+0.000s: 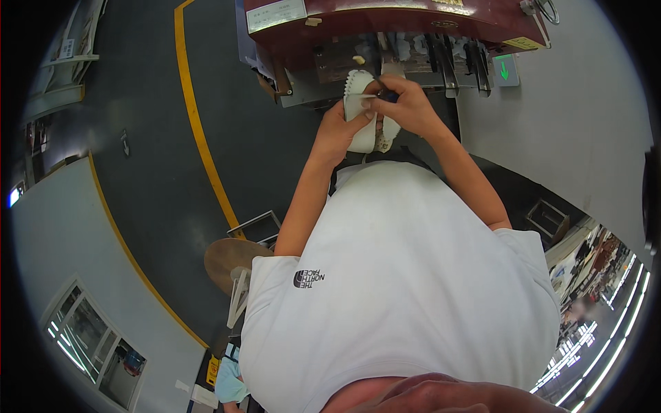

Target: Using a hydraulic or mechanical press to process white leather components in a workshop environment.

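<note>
Yellow floor line (195, 127) at left, then round brown stool (219, 265), nearer, well apart from the work. Next, left hand (336, 132) gripping white scalloped piece (354, 108), just before maroon machine (392, 22). Seems partway: piece not yet released, finished share impossible to tell. Right hand (407, 107) curled around dark item (388, 96), kind unclear, blocking the view. Farther right, metal arms (445, 67) jutting close.

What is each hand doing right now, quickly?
Left hand: closed, holding a white scallop-edged piece.
Right hand: closed on a small dark object, exact kind unclear.
</note>
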Demonstrator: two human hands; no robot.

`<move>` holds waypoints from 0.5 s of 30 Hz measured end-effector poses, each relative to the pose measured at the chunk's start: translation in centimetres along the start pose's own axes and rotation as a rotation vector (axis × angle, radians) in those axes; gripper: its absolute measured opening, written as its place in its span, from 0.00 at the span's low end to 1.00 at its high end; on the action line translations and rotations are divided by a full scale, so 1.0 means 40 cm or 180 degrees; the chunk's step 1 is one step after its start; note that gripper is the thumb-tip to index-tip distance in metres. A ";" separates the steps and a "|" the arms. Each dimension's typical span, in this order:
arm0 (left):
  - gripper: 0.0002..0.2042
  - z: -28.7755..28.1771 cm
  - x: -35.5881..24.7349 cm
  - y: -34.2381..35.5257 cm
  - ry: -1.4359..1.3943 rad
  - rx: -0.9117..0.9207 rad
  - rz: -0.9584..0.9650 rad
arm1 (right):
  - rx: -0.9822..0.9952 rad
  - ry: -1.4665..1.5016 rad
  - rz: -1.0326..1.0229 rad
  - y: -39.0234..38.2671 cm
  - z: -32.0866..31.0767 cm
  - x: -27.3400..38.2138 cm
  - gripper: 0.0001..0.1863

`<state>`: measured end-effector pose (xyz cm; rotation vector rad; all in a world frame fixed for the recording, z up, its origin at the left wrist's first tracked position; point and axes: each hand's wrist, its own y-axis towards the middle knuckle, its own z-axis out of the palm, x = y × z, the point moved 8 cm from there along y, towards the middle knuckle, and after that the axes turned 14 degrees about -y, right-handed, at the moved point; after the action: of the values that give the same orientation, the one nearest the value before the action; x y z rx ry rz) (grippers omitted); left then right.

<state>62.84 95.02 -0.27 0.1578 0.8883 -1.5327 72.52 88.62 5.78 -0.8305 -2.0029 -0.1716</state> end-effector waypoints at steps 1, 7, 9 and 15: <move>0.15 0.006 -0.008 0.000 -0.0166 0.0040 0.0165 | -0.0014 0.0381 -0.0125 -0.010 0.011 0.010 0.10; 0.15 0.061 0.000 -0.015 -0.2119 0.0435 -0.0191 | 0.0095 0.1214 0.0422 -0.049 -0.006 0.000 0.08; 0.14 0.024 0.003 0.006 -0.1594 0.0139 0.0032 | 0.0126 0.1475 0.0354 -0.072 -0.032 0.001 0.08; 0.10 -0.137 -0.198 -0.049 0.1733 -0.1092 0.1885 | 0.0562 0.1717 -0.0048 -0.247 -0.216 -0.087 0.10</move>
<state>60.46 104.41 1.42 0.5528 1.3714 -0.7725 73.75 75.70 9.79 -0.5798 -1.4920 -0.1999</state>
